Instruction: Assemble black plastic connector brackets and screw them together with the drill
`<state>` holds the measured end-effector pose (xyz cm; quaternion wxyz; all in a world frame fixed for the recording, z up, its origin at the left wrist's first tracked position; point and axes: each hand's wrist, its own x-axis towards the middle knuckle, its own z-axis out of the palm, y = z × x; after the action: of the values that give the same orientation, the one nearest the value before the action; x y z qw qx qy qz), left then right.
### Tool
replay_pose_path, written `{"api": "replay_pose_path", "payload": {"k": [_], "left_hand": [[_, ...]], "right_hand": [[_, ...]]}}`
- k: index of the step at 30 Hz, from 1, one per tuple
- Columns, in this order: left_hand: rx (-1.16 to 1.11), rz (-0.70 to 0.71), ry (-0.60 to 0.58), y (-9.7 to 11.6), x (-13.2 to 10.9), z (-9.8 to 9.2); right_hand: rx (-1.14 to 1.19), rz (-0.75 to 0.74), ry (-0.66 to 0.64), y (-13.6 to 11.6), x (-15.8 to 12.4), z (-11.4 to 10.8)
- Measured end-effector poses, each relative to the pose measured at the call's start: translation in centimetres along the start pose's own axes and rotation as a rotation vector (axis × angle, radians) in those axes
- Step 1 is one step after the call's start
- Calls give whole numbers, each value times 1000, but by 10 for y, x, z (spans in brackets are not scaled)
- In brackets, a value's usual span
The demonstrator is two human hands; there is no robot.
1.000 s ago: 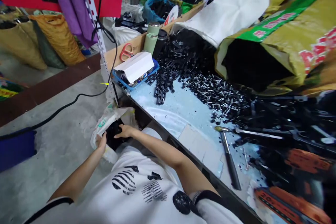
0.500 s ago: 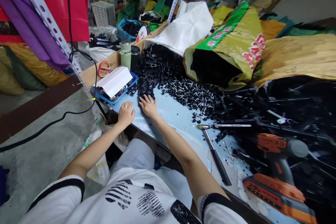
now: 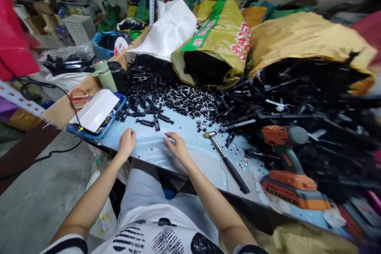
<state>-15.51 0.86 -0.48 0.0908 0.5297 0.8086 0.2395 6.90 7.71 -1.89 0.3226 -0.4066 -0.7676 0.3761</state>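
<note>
My left hand (image 3: 127,143) is over the front of the blue table top (image 3: 190,131), its fingers curled in. Whether anything lies inside them is hidden. To its right, my right hand (image 3: 176,145) has its thumb and fingers apart, and I see nothing in it. Just beyond both hands lie a few loose black fork-ended parts (image 3: 156,123). Behind these spreads a heap of similar black parts (image 3: 145,105). A pile of small black pieces with metal pins (image 3: 193,101) lies farther right.
A hammer (image 3: 228,162) and an orange cordless drill (image 3: 290,166) lie to the right. At left are a blue tray (image 3: 104,129), red scissors (image 3: 79,98) and a green bottle (image 3: 105,76). White (image 3: 169,27) and yellow-green sacks (image 3: 220,39) line the back.
The view has swung right. Both hands have drawn back from the black parts toward the table's front edge and moved apart. My left fingers have curled in.
</note>
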Motion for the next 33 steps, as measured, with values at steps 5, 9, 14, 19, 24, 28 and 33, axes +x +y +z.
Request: {"api": "replay_pose_path", "payload": {"k": [5, 9, 14, 19, 24, 28, 33], "left_hand": [[-572, 185, -232, 73, -49, 28], [-662, 216, -337, 111, -80, 47], [-513, 459, -355, 114, -81, 51], [-92, 378, 35, 57, -7, -1], [481, 85, 100, -26, 69, -76], [670, 11, 37, -75, 88, -111], [725, 31, 19, -92, 90, -127]], "right_hand": [[541, 309, 54, -8, -56, -3], [553, 358, 83, -5, -81, -13], [58, 282, 316, 23, -108, -72], [-635, 280, 760, 81, -119, -162], [-721, 170, 838, 99, -132, -176], [-684, 154, 878, 93, -146, -154], [-659, 172, 914, 96, -158, -143]]}}
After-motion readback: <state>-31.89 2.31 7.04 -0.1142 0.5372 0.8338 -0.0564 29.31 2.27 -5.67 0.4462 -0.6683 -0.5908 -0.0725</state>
